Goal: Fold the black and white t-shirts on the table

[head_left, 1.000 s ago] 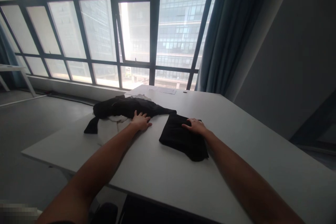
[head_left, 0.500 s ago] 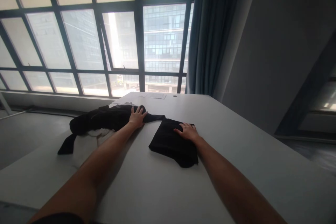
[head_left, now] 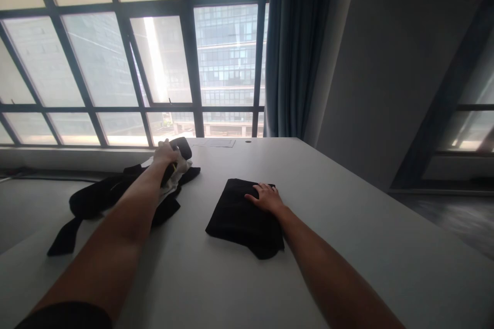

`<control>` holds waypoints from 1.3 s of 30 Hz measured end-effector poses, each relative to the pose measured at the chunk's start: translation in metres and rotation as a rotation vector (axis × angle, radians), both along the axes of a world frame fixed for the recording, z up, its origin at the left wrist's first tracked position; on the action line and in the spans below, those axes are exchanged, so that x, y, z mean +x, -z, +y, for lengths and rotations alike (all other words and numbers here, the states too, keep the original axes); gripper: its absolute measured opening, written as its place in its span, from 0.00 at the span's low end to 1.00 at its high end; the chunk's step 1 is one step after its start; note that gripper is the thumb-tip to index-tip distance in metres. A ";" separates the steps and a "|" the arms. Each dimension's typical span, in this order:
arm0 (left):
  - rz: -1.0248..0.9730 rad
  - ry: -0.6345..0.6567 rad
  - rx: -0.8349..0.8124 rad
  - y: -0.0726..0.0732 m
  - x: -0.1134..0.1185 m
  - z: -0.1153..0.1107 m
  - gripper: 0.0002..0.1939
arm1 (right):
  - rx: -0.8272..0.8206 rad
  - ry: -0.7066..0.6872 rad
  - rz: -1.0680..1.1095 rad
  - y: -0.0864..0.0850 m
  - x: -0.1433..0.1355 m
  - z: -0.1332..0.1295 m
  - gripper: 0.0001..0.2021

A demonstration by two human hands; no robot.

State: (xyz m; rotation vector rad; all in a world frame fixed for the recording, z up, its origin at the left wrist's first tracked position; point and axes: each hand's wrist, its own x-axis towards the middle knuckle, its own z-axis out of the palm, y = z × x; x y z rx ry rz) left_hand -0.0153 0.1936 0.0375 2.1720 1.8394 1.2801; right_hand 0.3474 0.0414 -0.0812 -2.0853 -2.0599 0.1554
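One curtain, one paper beyond the folded cloth

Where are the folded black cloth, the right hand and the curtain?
Folded black cloth [head_left: 240, 220]: head view, on the middle of its upper face.
Right hand [head_left: 268, 198]: head view, on the back of the hand.
Curtain [head_left: 294, 56]: head view, midway down its folds.

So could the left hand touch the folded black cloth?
Probably yes: the right hand covers only part of the folded black cloth, leaving its left side uncovered. The left hand seems to hold bunched clothes, so may need freeing.
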 end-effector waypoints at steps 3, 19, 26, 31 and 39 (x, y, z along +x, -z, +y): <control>0.211 0.054 -0.227 0.016 -0.007 -0.014 0.34 | -0.001 0.002 0.003 -0.002 0.000 0.000 0.39; 0.722 -0.073 -0.338 0.095 -0.050 -0.118 0.31 | 0.027 -0.005 -0.030 0.007 0.003 0.006 0.37; 0.714 -0.172 -0.225 0.106 -0.019 -0.103 0.21 | 0.044 -0.009 -0.035 0.008 0.003 0.007 0.37; 0.743 -0.232 -0.256 0.104 0.001 -0.083 0.21 | 0.066 -0.022 -0.034 0.009 0.004 0.008 0.37; 0.723 -0.277 -0.249 0.105 0.017 -0.058 0.22 | 0.044 -0.007 -0.017 0.005 0.003 0.006 0.35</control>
